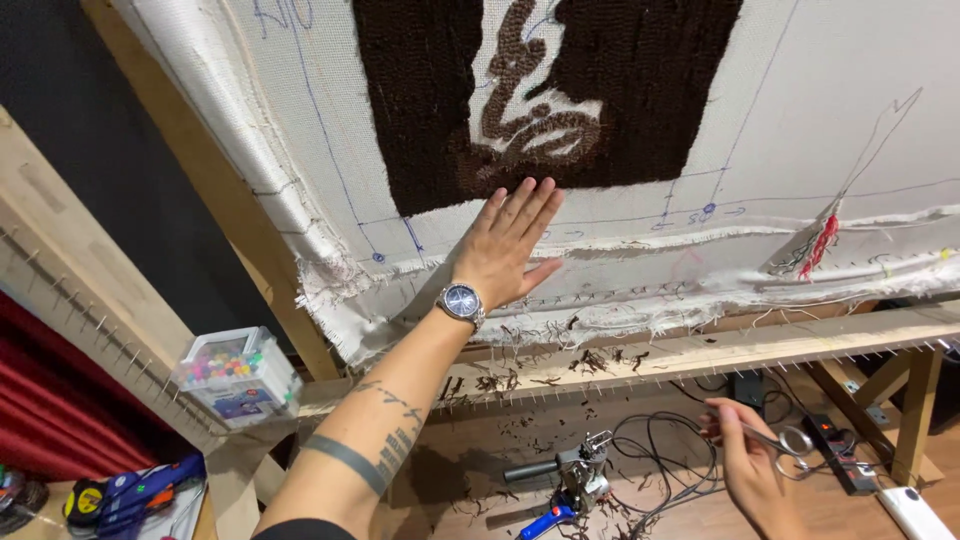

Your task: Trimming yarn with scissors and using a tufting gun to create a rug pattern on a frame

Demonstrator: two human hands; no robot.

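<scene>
The left hand point(507, 238) lay flat at the centre of the frame, fingers stretched out and together, pressed on the white cloth point(640, 230) just below the brown tufted patch point(640, 90), gripping nothing. At the lower right, the right hand point(752, 468) curled its fingers around a pair of scissors point(785, 440) above the floor. A tufting gun point(570, 480) lay at the bottom centre.

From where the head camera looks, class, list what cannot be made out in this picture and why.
- Brown tufted design: top cut off by the upper edge.
- Scissors: blades hidden behind the right hand.
- Cloth under the left hand: covered by the palm.
- White device: cut off at the bottom-right corner.
- Box of coloured pins: contents too small to tell.
</scene>
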